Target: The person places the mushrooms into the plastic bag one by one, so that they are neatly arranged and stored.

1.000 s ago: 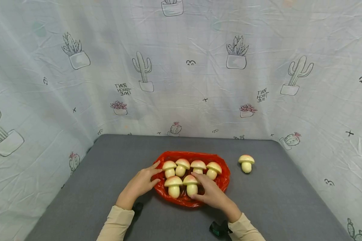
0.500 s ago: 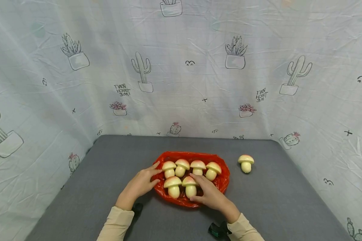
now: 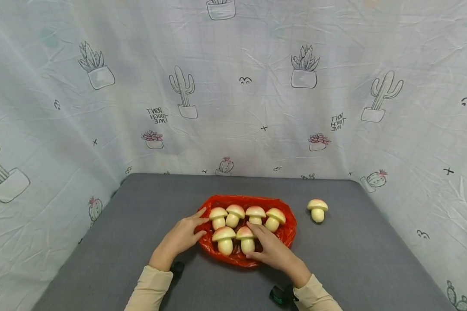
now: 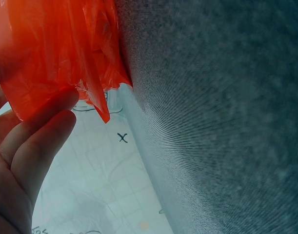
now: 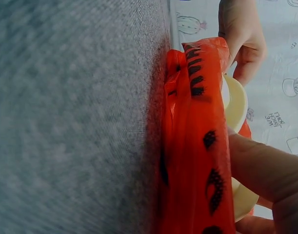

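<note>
In the head view, a red plastic bag (image 3: 253,199) stands on the table with its mouth spread wide. Inside are several yellow mushrooms (image 3: 235,212) with pinkish cap tops, set in a back row and a front row. My right hand (image 3: 275,251) holds the right mushroom of the front row (image 3: 247,242), thumb at its stem and fingers by its cap. At the bag's left end, my left hand (image 3: 182,235) holds the rim. The left wrist view shows red plastic (image 4: 46,53) partly over those fingertips. Black print marks the bag's near wall (image 5: 200,146).
One more mushroom (image 3: 318,211) stands on the grey table (image 3: 159,198), right of the bag. A pale curtain (image 3: 233,95) with cactus drawings hangs behind and at both sides. Black wrist devices (image 3: 283,296) sit under the sleeves.
</note>
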The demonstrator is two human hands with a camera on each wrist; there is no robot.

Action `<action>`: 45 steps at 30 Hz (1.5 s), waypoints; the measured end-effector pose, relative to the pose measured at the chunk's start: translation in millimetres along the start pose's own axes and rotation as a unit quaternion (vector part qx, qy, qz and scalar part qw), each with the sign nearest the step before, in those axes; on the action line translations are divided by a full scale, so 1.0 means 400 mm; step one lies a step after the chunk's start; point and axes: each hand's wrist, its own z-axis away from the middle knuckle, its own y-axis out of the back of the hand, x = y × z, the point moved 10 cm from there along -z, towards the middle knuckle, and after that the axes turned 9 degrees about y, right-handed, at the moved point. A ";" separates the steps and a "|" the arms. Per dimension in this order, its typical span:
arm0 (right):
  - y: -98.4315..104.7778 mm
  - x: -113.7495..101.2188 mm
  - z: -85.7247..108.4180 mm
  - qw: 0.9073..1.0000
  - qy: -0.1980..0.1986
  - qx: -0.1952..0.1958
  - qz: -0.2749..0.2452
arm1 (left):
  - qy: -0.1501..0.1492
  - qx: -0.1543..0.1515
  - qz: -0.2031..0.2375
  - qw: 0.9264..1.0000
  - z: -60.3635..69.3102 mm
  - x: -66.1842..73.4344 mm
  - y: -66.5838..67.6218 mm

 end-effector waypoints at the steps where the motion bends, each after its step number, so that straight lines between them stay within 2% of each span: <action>1: 0.001 0.000 0.000 1.000 0.000 0.000 0.001 | 0.000 0.000 0.000 1.000 0.000 0.000 0.000; 11: 0.005 0.000 -0.003 1.000 0.008 0.003 0.024 | 0.001 0.000 -0.006 1.000 0.000 -0.003 -0.001; 24: 0.036 -0.003 0.003 1.000 0.000 0.021 0.017 | -0.005 0.001 -0.006 1.000 0.003 0.001 -0.001; 29: 0.077 -0.001 0.005 0.999 -0.006 0.046 0.009 | -0.002 0.003 -0.004 1.000 0.000 0.001 0.000; 33: 0.115 0.013 0.012 0.997 -0.025 0.070 0.001 | -0.003 0.004 0.000 1.000 -0.002 0.002 0.002; 41: 0.213 0.039 0.042 0.990 -0.028 0.135 0.033 | -0.004 0.001 -0.002 1.000 -0.001 0.000 0.000; 45: 0.262 0.070 0.069 0.985 -0.037 0.165 0.039 | -0.005 0.000 -0.002 1.000 -0.001 0.000 -0.001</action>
